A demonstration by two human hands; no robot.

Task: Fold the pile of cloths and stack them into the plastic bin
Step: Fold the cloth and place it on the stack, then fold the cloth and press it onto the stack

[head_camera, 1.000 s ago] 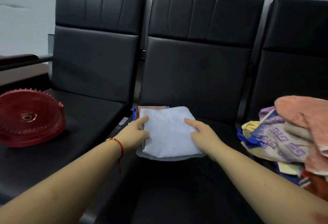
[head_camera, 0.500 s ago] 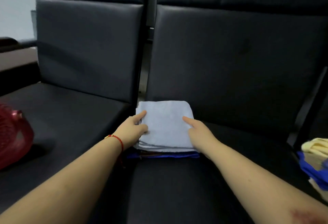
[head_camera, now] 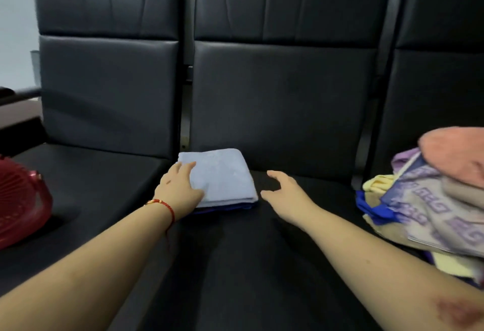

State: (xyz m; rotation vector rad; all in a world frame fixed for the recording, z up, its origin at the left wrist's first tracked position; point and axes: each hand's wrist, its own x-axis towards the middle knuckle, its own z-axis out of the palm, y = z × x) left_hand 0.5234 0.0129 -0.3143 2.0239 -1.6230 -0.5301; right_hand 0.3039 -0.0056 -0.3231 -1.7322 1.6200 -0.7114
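1. Nearest the camera, two bare forearms reaching forward over the black middle seat (head_camera: 235, 265), left wrist tied with a red string bracelet (head_camera: 167, 206).
2. Left hand (head_camera: 180, 189) resting flat on the near left corner of the light blue folded cloth (head_camera: 222, 176), fingers straight, palm down, nothing gripped.
3. Right hand (head_camera: 285, 194) hovering over bare seat just beside the cloth's right edge, apart from it, fingers spread and loosely bent, holding nothing.
4. Light blue folded cloth lying at the back left corner of the middle seat, close to the backrest, on top of a dark blue folded cloth (head_camera: 222, 208) showing only as a thin edge beneath.
5. Step in hand, judged: one cloth folded and pressed flat onto a small stack, right hand free for the next piece.
6. Next move likely calls for a reach rightward to the pile of unfolded cloths (head_camera: 432, 205) heaped on the right seat, one piece lifted off the top without dragging the rest down.
7. Red ribbed round object (head_camera: 21, 205) at the left seat's outer edge; cannot tell whether this is the plastic bin.
8. Farthest, upright black backrests (head_camera: 282, 95).
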